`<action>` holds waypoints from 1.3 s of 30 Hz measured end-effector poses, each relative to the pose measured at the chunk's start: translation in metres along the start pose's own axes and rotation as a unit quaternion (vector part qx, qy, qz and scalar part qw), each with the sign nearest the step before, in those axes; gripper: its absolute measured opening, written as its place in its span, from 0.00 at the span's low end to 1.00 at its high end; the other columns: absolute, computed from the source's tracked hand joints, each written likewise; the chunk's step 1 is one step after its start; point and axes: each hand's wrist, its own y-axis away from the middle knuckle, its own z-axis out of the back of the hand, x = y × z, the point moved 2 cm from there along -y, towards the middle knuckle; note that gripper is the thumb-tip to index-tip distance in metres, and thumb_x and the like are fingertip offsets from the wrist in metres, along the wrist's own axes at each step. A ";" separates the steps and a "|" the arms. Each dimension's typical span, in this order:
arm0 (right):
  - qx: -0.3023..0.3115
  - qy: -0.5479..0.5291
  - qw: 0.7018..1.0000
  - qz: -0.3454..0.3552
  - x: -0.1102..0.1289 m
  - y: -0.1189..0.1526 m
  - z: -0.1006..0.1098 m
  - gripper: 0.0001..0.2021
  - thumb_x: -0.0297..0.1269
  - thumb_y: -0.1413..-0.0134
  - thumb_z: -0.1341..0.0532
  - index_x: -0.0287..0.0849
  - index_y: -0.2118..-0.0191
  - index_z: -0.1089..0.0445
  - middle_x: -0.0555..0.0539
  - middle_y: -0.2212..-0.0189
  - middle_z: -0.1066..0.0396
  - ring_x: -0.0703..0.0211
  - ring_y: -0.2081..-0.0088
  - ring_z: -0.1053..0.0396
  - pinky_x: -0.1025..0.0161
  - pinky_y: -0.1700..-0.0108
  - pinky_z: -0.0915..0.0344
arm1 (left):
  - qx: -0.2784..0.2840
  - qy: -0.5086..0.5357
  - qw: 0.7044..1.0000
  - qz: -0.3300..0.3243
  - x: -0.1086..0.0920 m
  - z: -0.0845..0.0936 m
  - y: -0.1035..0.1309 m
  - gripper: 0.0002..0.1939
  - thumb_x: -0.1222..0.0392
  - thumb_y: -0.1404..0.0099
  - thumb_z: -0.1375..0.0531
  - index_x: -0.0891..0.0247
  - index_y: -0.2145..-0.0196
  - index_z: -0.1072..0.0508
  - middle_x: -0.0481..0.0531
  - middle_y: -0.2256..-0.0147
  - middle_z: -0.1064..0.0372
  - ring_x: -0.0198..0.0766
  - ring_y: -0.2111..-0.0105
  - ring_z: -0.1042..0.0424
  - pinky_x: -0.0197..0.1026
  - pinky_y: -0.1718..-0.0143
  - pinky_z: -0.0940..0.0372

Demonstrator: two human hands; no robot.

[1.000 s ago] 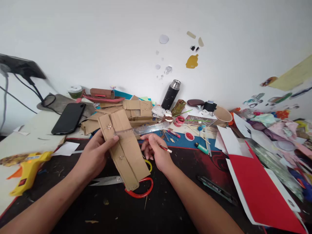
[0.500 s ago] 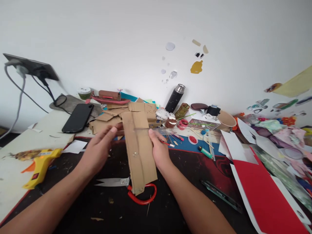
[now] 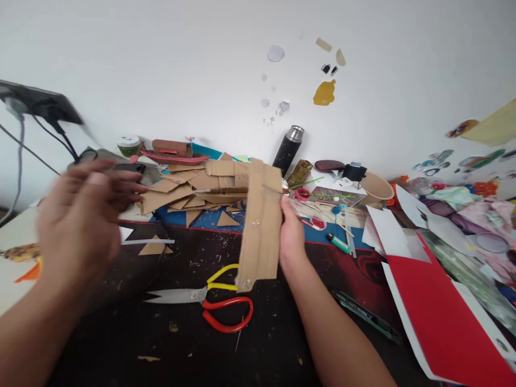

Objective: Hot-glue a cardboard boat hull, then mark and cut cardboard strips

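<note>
My right hand grips a long piece of brown cardboard by its right edge, thumb on the front and the other fingers hidden behind. The piece stands nearly upright, with creases and small shiny spots on its face. Away to the left, my left hand is raised and blurred, its fingers apart and nothing seen in them. It covers part of the black phone and the glue gun. Scissors with one red and one yellow handle lie below the cardboard on the dark mat.
A pile of cardboard scraps lies at the back against the wall. Behind the cardboard leans a black flask. A utility knife rests on the mat at right, beside a red and white sheet. A green lighter lies farther back.
My left hand has moved left, away from the cardboard, toward the phone and glue gun. The cardboard has shifted right in view with my right hand, uncovering the scissors' yellow handle.
</note>
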 end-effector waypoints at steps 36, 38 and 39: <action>0.286 0.109 0.952 0.020 -0.028 0.060 -0.032 0.33 0.74 0.42 0.31 0.47 0.78 0.31 0.53 0.84 0.35 0.64 0.83 0.40 0.66 0.80 0.45 | 0.174 0.001 0.918 0.356 0.027 -0.043 0.077 0.36 0.52 0.57 0.15 0.58 0.52 0.20 0.60 0.55 0.13 0.60 0.59 0.13 0.49 0.64 0.17; 0.281 0.116 0.953 0.020 -0.028 0.061 -0.031 0.34 0.74 0.43 0.31 0.47 0.78 0.31 0.53 0.84 0.36 0.63 0.83 0.40 0.65 0.80 0.44 | 0.169 0.005 0.921 0.350 0.029 -0.042 0.077 0.36 0.54 0.57 0.15 0.57 0.52 0.21 0.60 0.54 0.13 0.60 0.58 0.13 0.50 0.63 0.16; 0.281 0.119 0.952 0.021 -0.028 0.061 -0.031 0.34 0.74 0.43 0.31 0.48 0.78 0.31 0.53 0.84 0.36 0.63 0.83 0.40 0.65 0.80 0.44 | 0.166 0.006 0.923 0.346 0.029 -0.042 0.077 0.35 0.54 0.57 0.15 0.57 0.52 0.21 0.60 0.54 0.13 0.60 0.58 0.13 0.50 0.63 0.16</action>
